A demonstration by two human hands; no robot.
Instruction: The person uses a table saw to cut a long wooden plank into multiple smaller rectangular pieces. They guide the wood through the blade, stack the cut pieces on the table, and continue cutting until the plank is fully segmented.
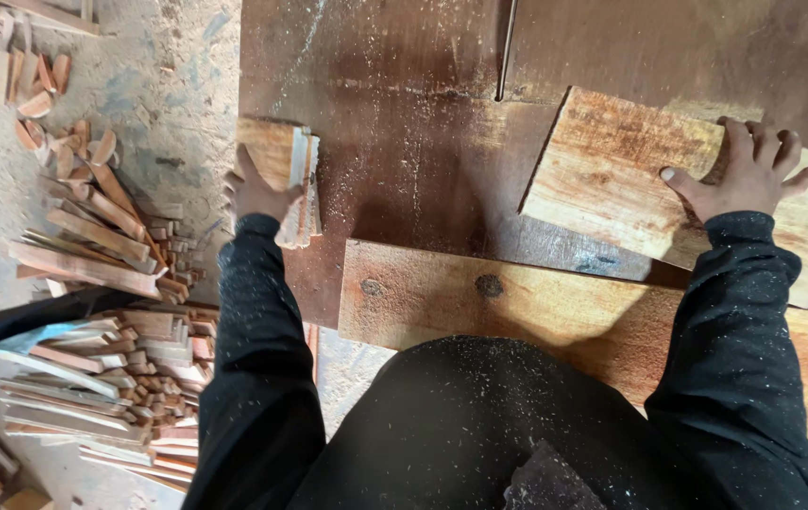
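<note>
Dusty saw table (404, 113): left hand (255, 194) grips thin offcuts (292, 179); right hand (748, 175) lies flat, fingers spread, on board (612, 179). Keep fingers clear of blade slot (508, 47).

Bare worktop (404, 123) lies open left of the board (630, 179), across to the offcuts (295, 179). A long plank (517, 302) blocks the near side.

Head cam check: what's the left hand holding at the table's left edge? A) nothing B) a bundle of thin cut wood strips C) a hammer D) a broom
B: the left hand grips a bundle of thin wood strips at the table edge, while the right hand lies flat on a wide board.
</note>
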